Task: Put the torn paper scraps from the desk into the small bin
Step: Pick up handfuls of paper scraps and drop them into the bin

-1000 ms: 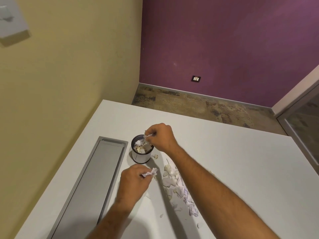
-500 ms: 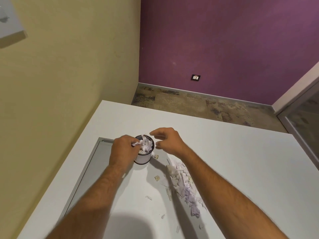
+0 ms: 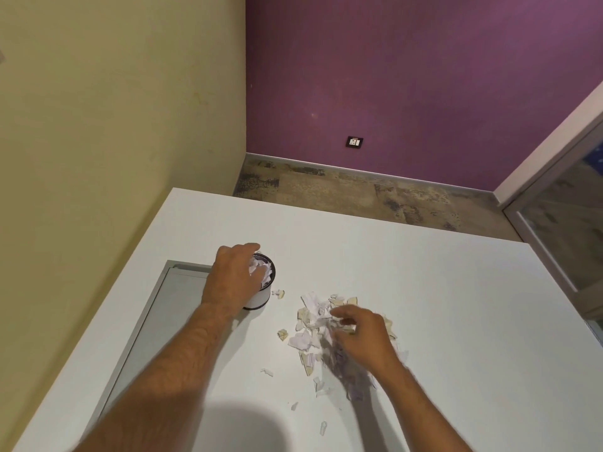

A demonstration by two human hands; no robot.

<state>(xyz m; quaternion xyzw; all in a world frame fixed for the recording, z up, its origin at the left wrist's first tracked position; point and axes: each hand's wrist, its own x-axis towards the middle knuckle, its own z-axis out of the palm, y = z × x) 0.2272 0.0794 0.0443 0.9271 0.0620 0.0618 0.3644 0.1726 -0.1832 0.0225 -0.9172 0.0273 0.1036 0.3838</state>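
The small bin (image 3: 261,298), a white cylinder with a dark rim, stands on the white desk (image 3: 424,305) and is full of torn paper to its mouth. My left hand (image 3: 235,278) lies over the bin's left side, its fingers curled down onto the scraps (image 3: 264,267) at the top. A heap of torn white and cream paper scraps (image 3: 313,318) lies on the desk to the right of the bin. My right hand (image 3: 362,337) rests on that heap, blurred, with thumb and fingers apart. A few stray scraps (image 3: 267,372) lie nearer to me.
A long grey recessed panel (image 3: 146,337) is set into the desk left of the bin, partly under my left forearm. A yellow wall runs close along the desk's left side. The desk's far edge drops to the floor; a glass door stands at the right.
My right hand has moved from beside the bin back down onto the heap. My left hand has stayed at the bin, its fingers now lower on the scraps in the mouth.
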